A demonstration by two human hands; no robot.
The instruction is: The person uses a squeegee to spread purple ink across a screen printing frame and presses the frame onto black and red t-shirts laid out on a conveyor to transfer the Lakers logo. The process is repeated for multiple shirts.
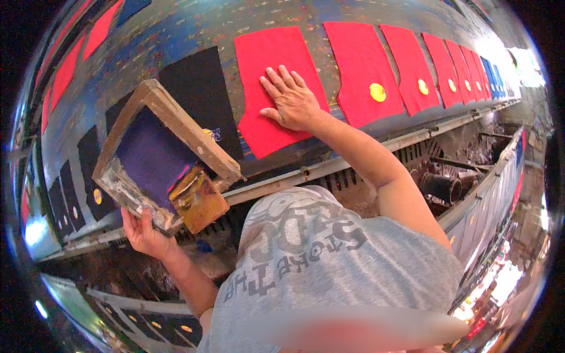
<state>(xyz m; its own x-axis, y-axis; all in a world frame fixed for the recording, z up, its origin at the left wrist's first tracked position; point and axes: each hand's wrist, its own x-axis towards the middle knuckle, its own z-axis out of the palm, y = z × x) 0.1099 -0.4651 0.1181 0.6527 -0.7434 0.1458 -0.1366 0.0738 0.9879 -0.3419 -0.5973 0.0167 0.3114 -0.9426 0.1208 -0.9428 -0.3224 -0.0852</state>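
Note:
My left hand [146, 234] grips the lower edge of a wooden screen-printing frame [183, 122], which is raised and tilted above the table. Its mesh [150, 147] looks dark purple, with pale smears along the lower inside edge. A yellow-brown stained squeegee [203, 203] rests at the frame's lower right corner. My right hand [291, 103] lies flat on a red fabric panel [268, 56], fingers spread; no print shows on its visible part. Partly behind the frame lies a black fabric panel [200, 73] with a small yellow and white print near its lower edge.
Along the long, paint-flecked table [176, 29], several red panels [359, 59] with yellow round prints run to the right, then blue ones. More black panels [91, 156] lie at left. A metal rail [282, 181] edges the table. Another table [482, 206] stands behind me at right.

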